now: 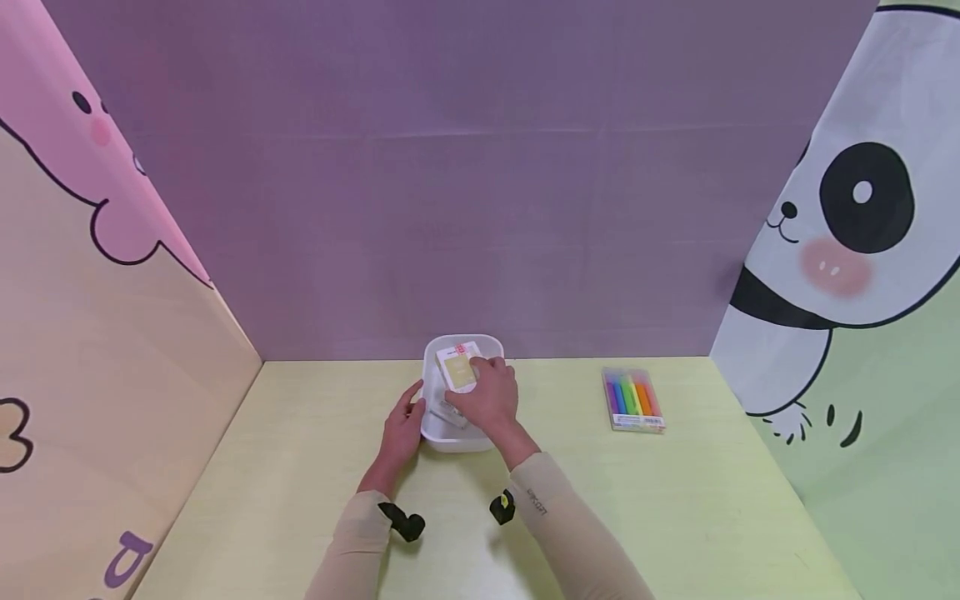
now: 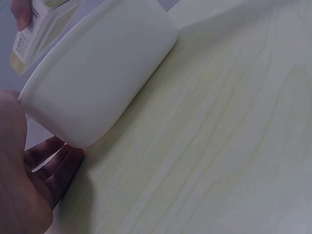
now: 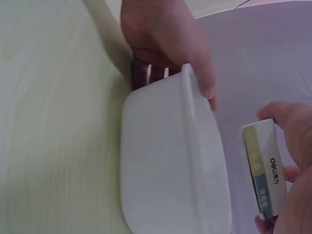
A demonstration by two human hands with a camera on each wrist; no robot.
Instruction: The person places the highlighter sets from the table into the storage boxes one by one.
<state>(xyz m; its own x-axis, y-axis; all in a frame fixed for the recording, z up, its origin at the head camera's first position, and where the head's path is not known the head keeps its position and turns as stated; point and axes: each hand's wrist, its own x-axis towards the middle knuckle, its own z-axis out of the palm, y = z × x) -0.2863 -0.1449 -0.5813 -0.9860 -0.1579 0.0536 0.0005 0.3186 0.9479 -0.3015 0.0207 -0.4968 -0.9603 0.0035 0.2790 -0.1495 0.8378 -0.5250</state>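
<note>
Over a white plastic tub (image 1: 459, 444), my right hand (image 1: 491, 398) grips a small white box (image 1: 460, 372) with a tan panel. In the right wrist view, the box (image 3: 267, 168) stands tilted above the rim, its side printed "deli" beside yellow and grey bands. My left hand (image 1: 402, 429) holds the tub's left side. The right wrist view puts the left thumb at the rim and the other fingers against the outer wall. Inside the tub, below the right hand, lies a whitish item (image 1: 452, 414); its kind is unclear.
A clear case of coloured markers (image 1: 633, 402) lies on the pale wood table (image 1: 720, 483) to the right. A purple backdrop (image 1: 480, 183) rises behind the tub, with cartoon-printed panels at both sides.
</note>
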